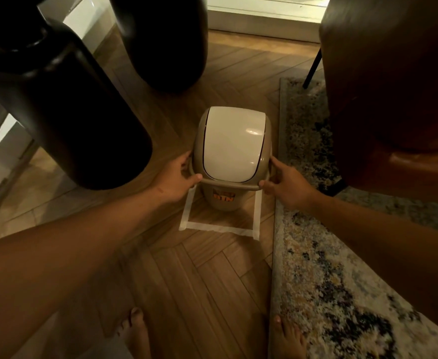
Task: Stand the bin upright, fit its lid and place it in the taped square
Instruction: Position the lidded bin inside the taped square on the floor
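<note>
On the wood floor beside the rug, one bin stands upright inside the one taped square, likely so its base clears the tape. One lid sits on top, seemingly seated. Your left hand and right hand close on opposite rim edges, steadying it.

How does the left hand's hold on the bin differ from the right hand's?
The left hand grips the left side of the bin at its rim, with the thumb lying along the front edge. The right hand holds the right side, with its index finger stretched up along the lid frame. Both grip at rim height, with the bin upright between the tape lines.
</note>
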A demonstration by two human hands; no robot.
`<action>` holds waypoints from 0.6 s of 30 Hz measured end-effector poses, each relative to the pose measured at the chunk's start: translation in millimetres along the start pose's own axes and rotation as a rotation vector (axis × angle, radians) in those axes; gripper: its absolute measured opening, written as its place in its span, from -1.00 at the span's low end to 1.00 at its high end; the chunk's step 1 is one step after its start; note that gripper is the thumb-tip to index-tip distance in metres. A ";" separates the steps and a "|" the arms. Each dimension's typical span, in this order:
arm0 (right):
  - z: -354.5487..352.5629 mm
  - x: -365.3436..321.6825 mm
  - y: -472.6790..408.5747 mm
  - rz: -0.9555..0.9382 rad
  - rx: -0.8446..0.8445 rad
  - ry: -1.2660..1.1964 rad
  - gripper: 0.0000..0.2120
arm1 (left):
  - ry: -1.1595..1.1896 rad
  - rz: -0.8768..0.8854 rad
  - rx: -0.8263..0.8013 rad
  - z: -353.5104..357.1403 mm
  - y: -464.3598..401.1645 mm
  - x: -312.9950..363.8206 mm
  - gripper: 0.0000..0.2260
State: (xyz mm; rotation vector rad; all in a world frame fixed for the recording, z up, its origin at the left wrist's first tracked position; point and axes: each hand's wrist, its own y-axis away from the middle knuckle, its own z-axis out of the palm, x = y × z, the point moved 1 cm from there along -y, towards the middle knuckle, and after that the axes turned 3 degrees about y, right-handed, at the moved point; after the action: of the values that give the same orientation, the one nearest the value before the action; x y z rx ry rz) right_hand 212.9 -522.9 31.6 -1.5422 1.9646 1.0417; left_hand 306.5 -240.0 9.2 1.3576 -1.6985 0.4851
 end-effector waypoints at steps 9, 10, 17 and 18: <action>-7.7 1.0 6.0 -0.091 -0.036 0.010 -0.14 | -0.169 0.109 -0.026 -10.6 4.5 -3.2 -0.26; -8.6 0.1 7.2 -0.117 -0.032 0.013 -0.10 | -0.191 0.128 -0.031 -12.2 4.5 -2.9 -0.22; 2.0 1.7 10.0 -0.174 0.113 0.144 0.29 | -0.316 0.239 -0.047 -14.5 6.7 6.7 0.07; 6.0 1.5 10.3 -0.214 0.118 0.186 0.30 | -0.328 0.262 -0.055 -13.6 7.1 8.5 0.08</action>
State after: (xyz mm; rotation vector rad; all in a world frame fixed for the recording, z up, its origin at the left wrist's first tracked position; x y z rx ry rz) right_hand 202.1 -518.2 29.8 -1.7905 1.8896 0.7048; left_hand 305.2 -232.4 24.9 1.2296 -2.1592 0.3716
